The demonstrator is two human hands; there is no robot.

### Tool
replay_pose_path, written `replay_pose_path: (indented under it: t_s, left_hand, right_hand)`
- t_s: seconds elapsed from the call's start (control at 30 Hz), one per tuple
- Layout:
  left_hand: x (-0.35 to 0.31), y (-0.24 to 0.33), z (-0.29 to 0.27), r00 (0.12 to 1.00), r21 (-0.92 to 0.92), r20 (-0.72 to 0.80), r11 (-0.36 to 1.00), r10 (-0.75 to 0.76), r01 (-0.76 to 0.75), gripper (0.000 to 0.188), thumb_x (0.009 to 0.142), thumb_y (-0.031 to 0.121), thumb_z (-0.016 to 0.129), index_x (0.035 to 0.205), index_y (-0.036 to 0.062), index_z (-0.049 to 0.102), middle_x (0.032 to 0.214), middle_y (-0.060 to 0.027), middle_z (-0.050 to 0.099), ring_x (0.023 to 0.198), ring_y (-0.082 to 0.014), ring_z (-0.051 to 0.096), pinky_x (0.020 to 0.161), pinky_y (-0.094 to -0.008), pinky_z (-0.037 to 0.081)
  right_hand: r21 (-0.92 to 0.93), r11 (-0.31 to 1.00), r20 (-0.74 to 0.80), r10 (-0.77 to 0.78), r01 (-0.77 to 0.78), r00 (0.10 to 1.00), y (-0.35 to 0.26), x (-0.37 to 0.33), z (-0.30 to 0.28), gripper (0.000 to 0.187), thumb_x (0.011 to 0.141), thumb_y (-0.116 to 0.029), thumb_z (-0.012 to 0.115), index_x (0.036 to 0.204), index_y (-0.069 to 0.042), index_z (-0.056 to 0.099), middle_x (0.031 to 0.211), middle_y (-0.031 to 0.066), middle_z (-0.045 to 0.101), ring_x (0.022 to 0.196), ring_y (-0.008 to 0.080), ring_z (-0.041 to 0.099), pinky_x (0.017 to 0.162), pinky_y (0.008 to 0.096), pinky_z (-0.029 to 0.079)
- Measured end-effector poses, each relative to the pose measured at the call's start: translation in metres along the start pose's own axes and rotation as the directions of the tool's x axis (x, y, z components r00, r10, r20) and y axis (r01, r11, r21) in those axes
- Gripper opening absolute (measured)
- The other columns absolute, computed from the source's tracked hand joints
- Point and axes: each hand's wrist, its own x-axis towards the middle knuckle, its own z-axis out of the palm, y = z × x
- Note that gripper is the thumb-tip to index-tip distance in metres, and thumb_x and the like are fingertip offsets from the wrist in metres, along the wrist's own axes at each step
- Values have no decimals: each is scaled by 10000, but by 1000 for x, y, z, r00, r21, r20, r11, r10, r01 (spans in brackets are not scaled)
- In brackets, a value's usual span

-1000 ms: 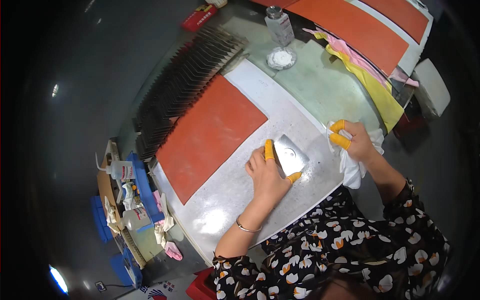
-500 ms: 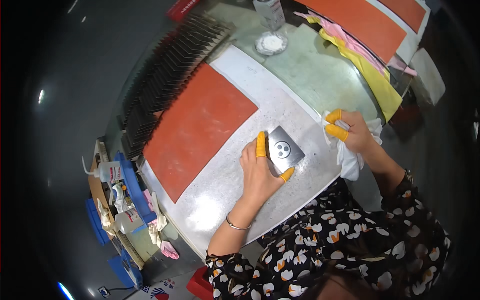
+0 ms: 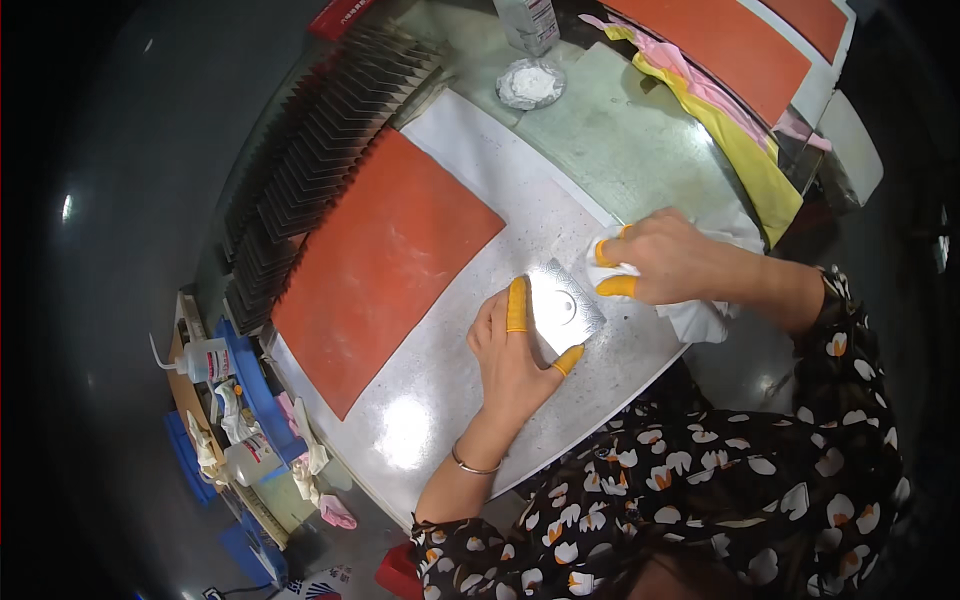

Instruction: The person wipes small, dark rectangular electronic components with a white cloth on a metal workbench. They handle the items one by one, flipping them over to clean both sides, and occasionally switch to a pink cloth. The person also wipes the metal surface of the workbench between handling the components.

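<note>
A small square metal plate (image 3: 563, 312) with a round mark lies on the white work surface (image 3: 470, 340), its face now bright with glare. My left hand (image 3: 508, 365) holds it at two edges, one finger at the far left and the thumb at the near side. Both of those tips wear yellow finger cots. A white cloth (image 3: 700, 322) is bunched in my right hand (image 3: 668, 262), whose fingertips also have yellow cots. The front of the cloth is close to the plate's right edge; whether they touch I cannot tell.
Left of the plate lies a red-orange mat (image 3: 390, 260), beside a rack of upright dark thin plates (image 3: 310, 190). A dish of white powder (image 3: 530, 84) and a bottle (image 3: 528, 24) stand at the back. Squeeze bottle (image 3: 207, 360) and blue tray (image 3: 258, 385) are at left.
My right hand has moved left with the cloth, from beyond the surface's right edge to beside the plate. My left hand keeps its hold; glare now covers most of the plate's mark.
</note>
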Motion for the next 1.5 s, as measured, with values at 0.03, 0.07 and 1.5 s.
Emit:
replay_pose_path:
  t_s: [0.03, 0.07, 1.5]
  left_hand:
    - [0, -1, 1, 1000, 4, -7, 1000, 7, -7, 925, 544, 262, 805, 1301, 19, 331, 1200, -142, 422, 1140, -307, 351, 959, -412, 246]
    - [-1, -2, 2, 1000, 8, -15, 1000, 15, -15, 921, 547, 264, 803, 1301, 19, 335, 1196, -142, 427, 1135, -306, 355, 955, -409, 248]
    - [-3, -1, -2, 999, 5, -25, 1000, 29, -29, 861, 573, 247, 788, 1283, -3, 372, 1214, -136, 443, 1123, -286, 374, 941, -402, 252]
  right_hand:
    - [-81, 995, 45, -51, 54, 998, 0, 9, 2, 247, 721, -293, 634, 827, -71, 610, 606, 133, 590, 604, 316, 595, 558, 423, 431]
    - [-106, 990, 50, -83, 88, 995, -2, 15, 3, 237, 727, -292, 631, 814, -73, 609, 599, 129, 582, 591, 314, 591, 547, 420, 427]
    - [-169, 921, 63, -344, 350, 937, 16, 23, -12, 183, 695, -266, 621, 697, -86, 588, 554, 105, 562, 546, 310, 572, 487, 418, 406]
